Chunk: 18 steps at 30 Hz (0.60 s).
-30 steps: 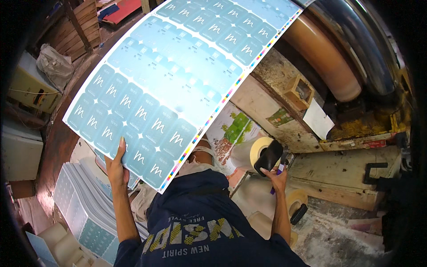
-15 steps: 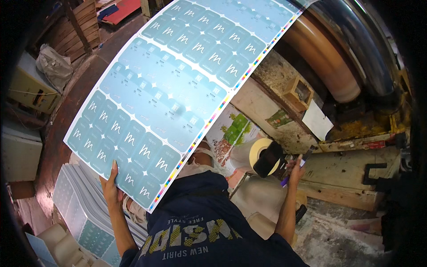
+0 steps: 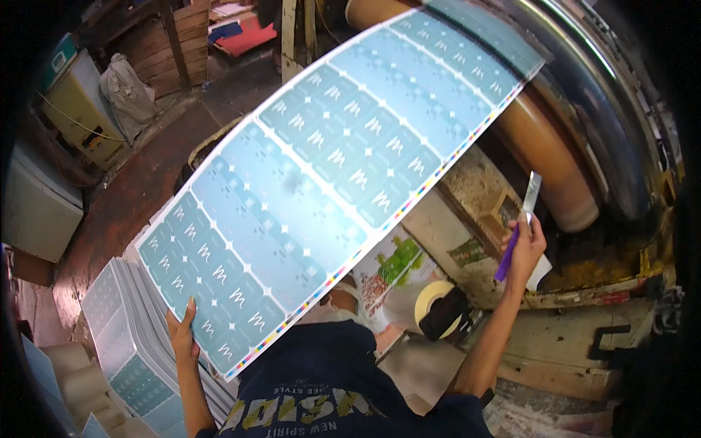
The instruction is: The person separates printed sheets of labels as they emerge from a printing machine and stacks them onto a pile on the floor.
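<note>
A long printed sheet (image 3: 343, 175) in pale blue and teal, with a strip of colour patches along one edge, slopes from the rollers at the upper right down to the lower left. My left hand (image 3: 184, 330) grips its near lower edge, thumb on top and fingers hidden beneath. To the right of the sheet, my right hand (image 3: 527, 244) is closed round a purple-handled cutter knife (image 3: 506, 255), its flat metal blade pointing up toward the rollers. The knife and the sheet are apart. Beside my left hand rises a thick stack of printed sheets (image 3: 135, 321).
An orange-brown roller (image 3: 558, 160) and a shiny metal roller (image 3: 613, 109) curve along the upper right. Below stands a wrapped film roll (image 3: 409, 306) with a yellowish end, beside a dark object. A grey-white sack (image 3: 125, 87) leans by a cabinet (image 3: 86, 120) at the far left.
My right hand has lifted the cutter knife up toward the rollers, its blade now upright. More of the sheet's far end shows at the rollers. My left hand keeps its hold.
</note>
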Each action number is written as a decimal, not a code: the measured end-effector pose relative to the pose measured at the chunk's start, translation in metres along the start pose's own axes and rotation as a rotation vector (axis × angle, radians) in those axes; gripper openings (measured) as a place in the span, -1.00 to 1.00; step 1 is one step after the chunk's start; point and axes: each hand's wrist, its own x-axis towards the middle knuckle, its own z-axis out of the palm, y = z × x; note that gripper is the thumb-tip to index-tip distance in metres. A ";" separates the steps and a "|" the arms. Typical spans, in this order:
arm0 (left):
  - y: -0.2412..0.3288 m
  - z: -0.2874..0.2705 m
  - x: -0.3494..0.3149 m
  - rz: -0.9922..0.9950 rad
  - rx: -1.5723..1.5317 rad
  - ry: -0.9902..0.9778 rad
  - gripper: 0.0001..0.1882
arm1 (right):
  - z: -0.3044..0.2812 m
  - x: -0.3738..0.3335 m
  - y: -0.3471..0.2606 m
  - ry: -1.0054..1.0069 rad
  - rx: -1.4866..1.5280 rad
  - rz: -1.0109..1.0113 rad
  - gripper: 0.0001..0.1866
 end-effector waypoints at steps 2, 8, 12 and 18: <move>0.006 -0.002 0.000 0.036 0.034 -0.104 -0.44 | 0.033 0.027 -0.007 -0.053 0.059 -0.096 -0.66; 0.000 -0.012 0.009 0.122 0.069 -0.053 -0.47 | 0.110 0.128 0.011 -0.138 0.244 -0.164 -0.67; 0.003 -0.020 0.016 0.203 0.145 -0.060 -0.44 | 0.139 0.170 0.050 -0.167 0.248 -0.173 -0.63; -0.008 -0.035 0.002 0.183 0.066 -0.020 -0.45 | 0.159 0.129 0.055 -0.209 0.169 -0.050 -0.65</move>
